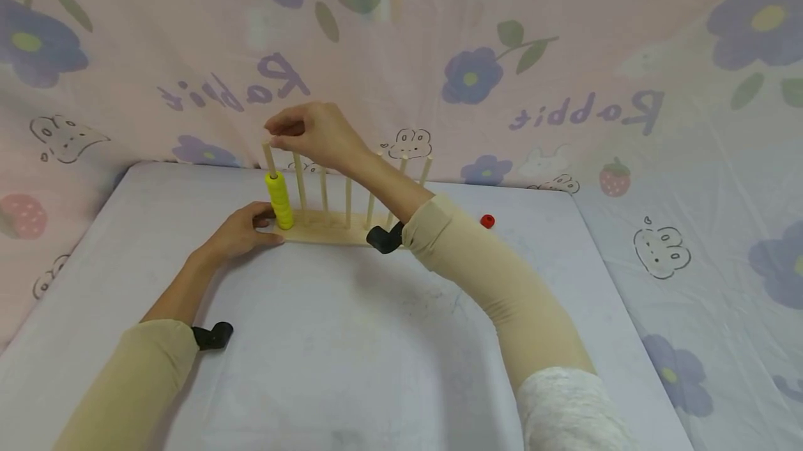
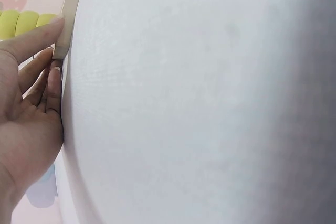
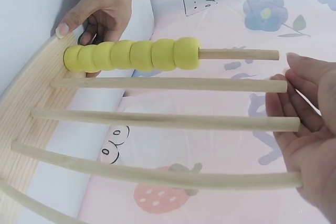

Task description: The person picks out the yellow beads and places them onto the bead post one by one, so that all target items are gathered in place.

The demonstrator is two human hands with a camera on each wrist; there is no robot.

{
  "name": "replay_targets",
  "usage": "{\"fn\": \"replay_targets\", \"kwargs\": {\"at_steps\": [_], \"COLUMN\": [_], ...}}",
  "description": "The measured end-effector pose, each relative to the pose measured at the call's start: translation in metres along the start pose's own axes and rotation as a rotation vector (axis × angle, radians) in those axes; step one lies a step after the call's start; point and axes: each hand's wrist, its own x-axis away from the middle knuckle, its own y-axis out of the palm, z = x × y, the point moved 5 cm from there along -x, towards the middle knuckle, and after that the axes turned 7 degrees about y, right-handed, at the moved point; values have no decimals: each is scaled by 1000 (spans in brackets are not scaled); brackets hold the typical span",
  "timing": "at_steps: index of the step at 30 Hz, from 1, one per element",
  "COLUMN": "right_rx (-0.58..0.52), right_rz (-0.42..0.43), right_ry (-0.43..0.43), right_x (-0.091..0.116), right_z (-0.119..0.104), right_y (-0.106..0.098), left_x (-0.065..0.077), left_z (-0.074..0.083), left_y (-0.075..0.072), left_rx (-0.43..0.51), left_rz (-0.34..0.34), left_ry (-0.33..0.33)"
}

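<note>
A wooden rack has a flat base (image 1: 326, 233) with a row of several upright pegs. A stack of yellow beads (image 1: 279, 201) sits on its leftmost peg (image 3: 239, 54), whose upper part is bare. My left hand (image 1: 241, 231) grips the left end of the base, thumb at the front edge and fingers behind, as the left wrist view also shows. Just above the top of the beaded peg is my right hand (image 1: 320, 134), fingers loosely bent. In the right wrist view, no bead shows between its fingers and thumb (image 3: 299, 64).
A lone red bead (image 1: 487, 221) lies on the white table (image 1: 301, 339), to the right of the rack. Behind the table hangs a pink cloth (image 1: 389, 54) printed with flowers and rabbits. My right forearm (image 1: 489, 277) crosses in front of the rack's right end.
</note>
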Motion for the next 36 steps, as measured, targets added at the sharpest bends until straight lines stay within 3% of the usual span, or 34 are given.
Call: {"fn": "replay_targets", "kwargs": {"at_steps": [12, 21, 31, 36], "right_rx": [-100, -109, -168, -179], "right_rz": [118, 211, 231, 252], "right_ry": [-27, -95, -6, 29], "right_x": [12, 40, 64, 78], "right_z": [7, 31, 60, 59], "right_y": [-33, -55, -77, -84], "left_x": [1, -1, 1, 2], "left_z": [2, 0, 5, 4], "left_y": [-1, 0, 1, 0], "left_rx": [-18, -11, -5, 4], "left_rz": [1, -9, -7, -9], "left_ry": [-23, -19, -17, -20]}}
